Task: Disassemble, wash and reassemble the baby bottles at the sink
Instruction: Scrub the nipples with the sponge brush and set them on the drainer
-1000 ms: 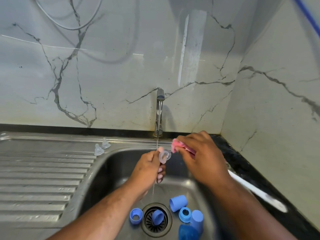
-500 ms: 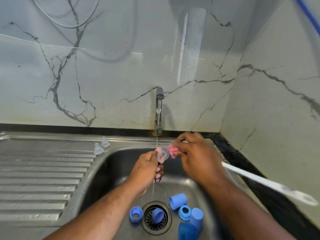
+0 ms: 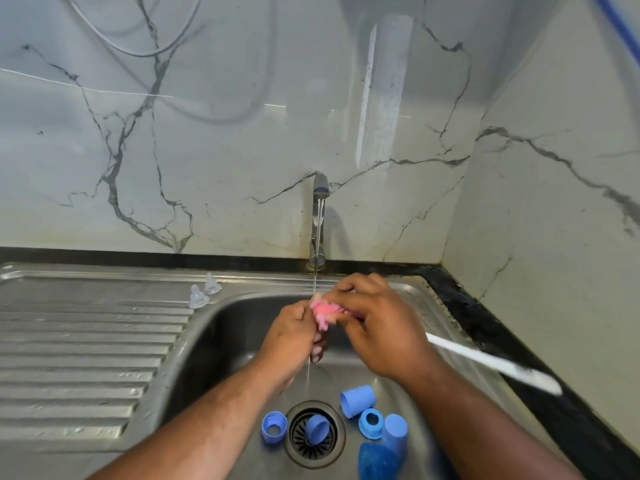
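Bottle parts: blue pieces lie loose on the floor of the sink basin [image 3: 225, 341], at its near end. A ring [image 3: 273, 427] sits left of the drain [image 3: 298, 455] and a cap [image 3: 317, 429] rests on the drain grid. A second cap [image 3: 357, 400] lies on its side just to the right. Nearer, a second ring [image 3: 371, 423] touches a third cap [image 3: 395, 434]. A darker blue bottle [image 3: 377, 460] is cut off by the near edge.
Teats [image 3: 198, 296]: two, clear and upright, close together at the far right corner of the ribbed drainboard [image 3: 86, 358].
Bottle brush [image 3: 450, 349]: its pink head [image 3: 323, 311] is under the water stream [image 3: 315, 278]. Its white handle [image 3: 491, 363] slants right over the basin rim.
Right hand [image 3: 381, 334]: clenched round the brush just behind the head.
Left hand [image 3: 294, 337]: fingers curled, pressed against the pink head. I cannot tell what they grasp, as it is hidden.
Tap [image 3: 320, 216]: at the far rim, running thinly.
Table [image 3: 502, 341]: a black strip along the far and right sides of the steel sink.
Room: pale wall [image 3: 207, 133] panels with dark veins meet in a corner on the right. A grey cable [image 3: 138, 51] loops at the upper left.
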The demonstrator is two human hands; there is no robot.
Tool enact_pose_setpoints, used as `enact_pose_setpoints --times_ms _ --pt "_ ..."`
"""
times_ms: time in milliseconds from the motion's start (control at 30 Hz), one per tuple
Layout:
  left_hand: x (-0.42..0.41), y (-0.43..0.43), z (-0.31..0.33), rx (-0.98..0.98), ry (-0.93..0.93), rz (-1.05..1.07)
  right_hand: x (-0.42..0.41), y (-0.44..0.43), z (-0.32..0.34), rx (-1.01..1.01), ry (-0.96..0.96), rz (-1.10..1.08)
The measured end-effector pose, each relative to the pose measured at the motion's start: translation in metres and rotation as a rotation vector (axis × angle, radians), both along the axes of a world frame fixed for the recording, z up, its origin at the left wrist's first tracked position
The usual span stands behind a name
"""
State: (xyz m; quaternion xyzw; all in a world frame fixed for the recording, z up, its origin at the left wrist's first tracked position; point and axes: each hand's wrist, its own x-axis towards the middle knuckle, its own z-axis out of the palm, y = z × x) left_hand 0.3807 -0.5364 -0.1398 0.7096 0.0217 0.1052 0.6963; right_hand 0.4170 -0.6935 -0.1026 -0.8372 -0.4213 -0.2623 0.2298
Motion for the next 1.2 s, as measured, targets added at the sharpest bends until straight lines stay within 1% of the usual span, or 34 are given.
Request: enact_pose_setpoints --times_ms 67,100,133,200,267,367,433,500,667,800,900,1067,1200 --pt "0.003 0.003 -0.001 0.001 0.003 0.022 0.012 -0.008 -0.001 -0.066 0.046 -0.224" --pt "0.005 0.007 -0.001 -0.015 -0.007 0.036 0.019 -0.014 -0.003 -0.102 0.060 -0.291" --pt "0.006 0.011 -0.002 -0.031 -0.016 0.046 0.023 -0.019 -0.005 -0.102 0.092 -0.312" --pt "0.007 0.017 -0.006 -0.033 -0.001 0.042 0.024 -0.022 -0.008 -0.060 0.164 -0.281" --pt "0.007 0.021 -0.013 -0.042 0.055 0.006 0.021 -0.018 -0.010 -0.037 0.186 -0.241" --pt "0.010 0.024 -0.023 -0.107 0.126 -0.020 0.024 -0.015 -0.016 -0.072 0.245 -0.259" --pt "0.012 0.029 -0.028 -0.139 0.117 0.002 0.031 -0.016 -0.022 -0.103 0.298 -0.284" --pt "0.013 0.032 -0.030 -0.175 0.091 0.039 0.034 -0.016 -0.026 -0.091 0.334 -0.298" --pt "0.022 0.033 -0.018 -0.135 0.038 0.174 0.035 -0.014 -0.033 -0.097 0.359 -0.280" --pt "0.038 0.029 0.002 -0.186 0.047 0.161 0.034 -0.014 -0.035 -0.090 0.362 -0.273" --pt "0.052 0.024 -0.001 -0.241 0.060 0.187 0.034 -0.012 -0.037 -0.073 0.387 -0.272" --pt "0.063 0.016 -0.029 -0.026 0.037 0.270 0.039 -0.010 -0.039 -0.065 0.391 -0.248" --pt "0.074 0.021 -0.036 -0.034 0.041 0.292 0.040 -0.009 -0.041 -0.079 0.393 -0.243"
